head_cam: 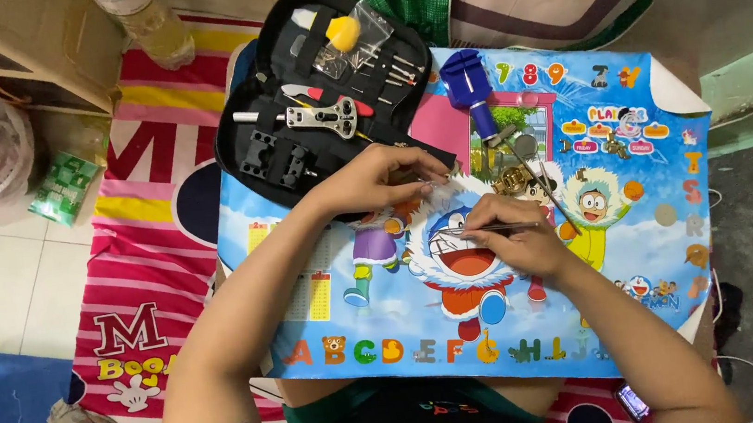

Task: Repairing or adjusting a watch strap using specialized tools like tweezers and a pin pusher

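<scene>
Right hand [515, 242] gripping thin tool [490, 227], left hand [373, 176] — perhaps pinching something hidden

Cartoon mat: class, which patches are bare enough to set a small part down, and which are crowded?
Bare: the mat left of the left hand, and its right edge. Crowded: between the hands, by the blue tool and tool case.

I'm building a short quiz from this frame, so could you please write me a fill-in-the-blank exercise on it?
1. The right hand holds a thin, pen-like ____.
2. The open black tool case lies beyond the ____ hand.
3. The plastic tool standing right of the case is ____ in colour.
4. Both hands work over a colourful cartoon ____.

Missing words: tool; left; blue; mat
</scene>
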